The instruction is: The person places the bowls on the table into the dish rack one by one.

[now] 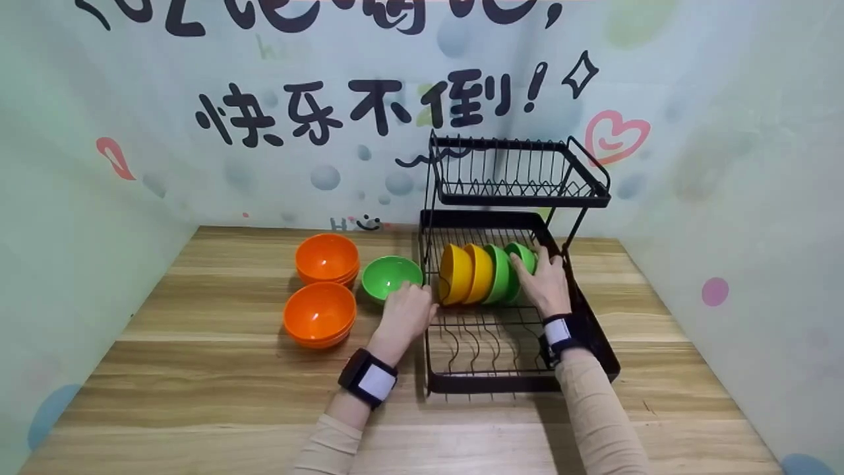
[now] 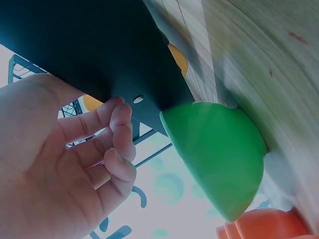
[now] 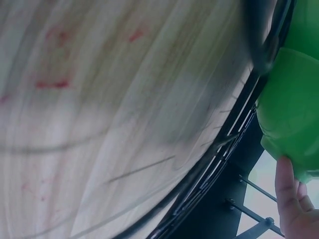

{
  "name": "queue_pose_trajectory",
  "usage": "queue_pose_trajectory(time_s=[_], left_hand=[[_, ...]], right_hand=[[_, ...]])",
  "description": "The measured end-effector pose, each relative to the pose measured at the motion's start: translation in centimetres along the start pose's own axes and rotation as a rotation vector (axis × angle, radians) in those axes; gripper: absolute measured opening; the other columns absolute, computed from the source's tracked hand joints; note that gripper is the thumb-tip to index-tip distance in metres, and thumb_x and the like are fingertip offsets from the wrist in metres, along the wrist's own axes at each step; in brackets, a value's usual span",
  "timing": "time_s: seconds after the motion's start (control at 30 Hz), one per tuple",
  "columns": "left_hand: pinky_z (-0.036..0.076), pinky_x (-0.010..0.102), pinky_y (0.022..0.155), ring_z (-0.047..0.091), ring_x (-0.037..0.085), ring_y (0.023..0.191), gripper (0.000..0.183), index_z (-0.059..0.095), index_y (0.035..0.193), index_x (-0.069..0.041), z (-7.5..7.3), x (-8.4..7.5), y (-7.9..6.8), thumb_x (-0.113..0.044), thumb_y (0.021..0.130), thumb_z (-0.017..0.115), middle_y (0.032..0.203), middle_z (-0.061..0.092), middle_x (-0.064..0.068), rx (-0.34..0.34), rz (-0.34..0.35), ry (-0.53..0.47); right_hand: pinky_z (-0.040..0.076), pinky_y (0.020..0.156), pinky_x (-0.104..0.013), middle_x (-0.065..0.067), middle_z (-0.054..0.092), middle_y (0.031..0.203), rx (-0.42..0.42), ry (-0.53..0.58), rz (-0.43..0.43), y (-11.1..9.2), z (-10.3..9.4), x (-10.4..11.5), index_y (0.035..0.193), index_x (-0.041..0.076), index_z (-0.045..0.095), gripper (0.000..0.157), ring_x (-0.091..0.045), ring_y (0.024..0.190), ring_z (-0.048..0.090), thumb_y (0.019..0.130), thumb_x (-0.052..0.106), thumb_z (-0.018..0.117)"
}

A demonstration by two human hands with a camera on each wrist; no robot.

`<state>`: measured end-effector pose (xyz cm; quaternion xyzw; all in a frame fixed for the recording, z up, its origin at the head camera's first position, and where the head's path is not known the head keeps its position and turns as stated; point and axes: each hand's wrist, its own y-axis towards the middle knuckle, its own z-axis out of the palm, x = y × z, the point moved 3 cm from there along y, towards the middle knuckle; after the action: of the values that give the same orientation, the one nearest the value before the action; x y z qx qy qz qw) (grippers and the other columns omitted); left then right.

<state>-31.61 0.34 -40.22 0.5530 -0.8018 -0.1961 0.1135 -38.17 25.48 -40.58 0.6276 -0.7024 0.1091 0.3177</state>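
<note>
Right hand: its fingers are pinching the outer green bowl [image 1: 523, 253], with the right hand [image 1: 548, 285] reaching over the rack's right side.
Outer green bowl: it is standing on edge in the lower tier, at the right end of the row.
Left hand: the left hand [image 1: 403, 318] is curling its fingers at the near left rim of the dish rack [image 1: 501, 384]; it seems to be gripping that rim, though the thumb's tip is hiding behind the wall in the left wrist view.
Row in the rack: two yellow bowls [image 1: 453, 276] are standing on edge at the left, the inner green bowl [image 1: 497, 276] following between them and the held one.
Loose green bowl: the loose green bowl [image 1: 389, 274] is sitting on the desk [image 1: 198, 396], opening upward, just left of the rack.
Orange stacks: the far orange stack [image 1: 326, 257] and near orange stack [image 1: 319, 310] are resting farther left.
Upper tier: the upper tier [image 1: 521, 200] is rising over the rack's far part.
</note>
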Motion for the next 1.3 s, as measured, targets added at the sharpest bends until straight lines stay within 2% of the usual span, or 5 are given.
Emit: queue_pose_trajectory(time_s=[0.3,0.53,0.97,1.13,1.3], left_hand=[[0.056,0.039,0.064,0.063,0.027,0.086,0.028,0.066,0.094,-0.003,0.13,0.10,0.07,-0.029,0.086,0.065,0.088,0.070,0.013,0.022,-0.006,0.003],[0.056,0.039,0.065,0.063,0.027,0.086,0.028,0.066,0.094,-0.002,0.03,0.16,0.02,-0.029,0.087,0.065,0.088,0.070,0.012,0.035,-0.002,-0.001],[0.056,0.039,0.065,0.063,0.026,0.086,0.028,0.066,0.094,-0.002,-0.19,0.08,-0.06,-0.030,0.087,0.065,0.088,0.071,0.012,0.031,0.000,-0.001],[0.056,0.038,0.066,0.063,0.026,0.086,0.029,0.066,0.096,-0.003,-0.21,0.05,-0.10,-0.030,0.087,0.065,0.088,0.071,0.012,0.030,0.005,0.007],[0.056,0.039,0.066,0.063,0.027,0.087,0.029,0.065,0.096,-0.002,-0.18,0.07,-0.10,-0.030,0.088,0.064,0.089,0.070,0.013,0.041,-0.001,-0.007]], right_hand=[[0.034,0.105,-0.059,-0.037,0.027,0.144,0.052,-0.002,0.012,-0.03,0.15,0.10,0.148,0.006,0.026,0.088,-0.051,0.128,0.039,0.089,0.070,0.035],[0.038,0.101,-0.060,-0.035,0.033,0.140,0.055,0.004,-0.006,-0.09,0.26,0.20,0.144,0.007,0.032,0.082,-0.051,0.122,0.045,0.089,0.068,0.036],[0.035,0.104,-0.059,-0.036,0.030,0.143,0.097,0.015,-0.024,-0.09,0.30,0.22,0.145,0.007,0.030,0.082,-0.050,0.127,0.040,0.090,0.068,0.036],[0.035,0.105,-0.059,-0.036,0.030,0.143,0.089,0.016,-0.034,-0.17,0.25,0.24,0.145,0.006,0.030,0.082,-0.050,0.127,0.040,0.090,0.067,0.036],[0.039,0.101,-0.058,-0.032,0.037,0.136,0.038,0.010,-0.049,-0.31,-0.02,0.37,0.142,0.008,0.034,0.077,-0.049,0.120,0.046,0.091,0.065,0.037]])
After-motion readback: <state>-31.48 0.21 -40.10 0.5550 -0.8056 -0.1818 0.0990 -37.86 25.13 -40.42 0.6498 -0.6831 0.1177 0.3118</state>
